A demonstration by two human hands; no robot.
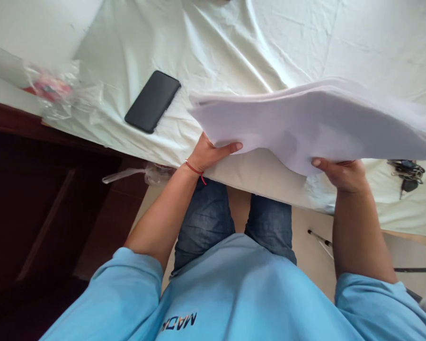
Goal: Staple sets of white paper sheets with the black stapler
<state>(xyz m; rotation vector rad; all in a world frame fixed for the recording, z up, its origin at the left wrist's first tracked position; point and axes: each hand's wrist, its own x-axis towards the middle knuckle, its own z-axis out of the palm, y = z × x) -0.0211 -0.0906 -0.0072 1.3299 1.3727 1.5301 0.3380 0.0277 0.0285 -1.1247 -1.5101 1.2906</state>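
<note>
A thick stack of white paper sheets (270, 116) is held up in front of me, bent in a wave, above the edge of the cloth-covered table. My left hand (213, 151), with a red string at the wrist, grips its near left edge; the thumb lies on top and the other fingers are hidden beneath. Farther right, my right hand (342, 173) clasps the near edge the same way, thumb on the top sheet. The sheets fan slightly apart along the far right side.
Left of the paper a black phone (152, 101) lies on the pale green tablecloth (227, 52). Beyond it sits a clear plastic bag with something pink (51, 87). A bunch of keys (408, 175) rests by the right hand. Dark wooden furniture (31, 189) stands at left.
</note>
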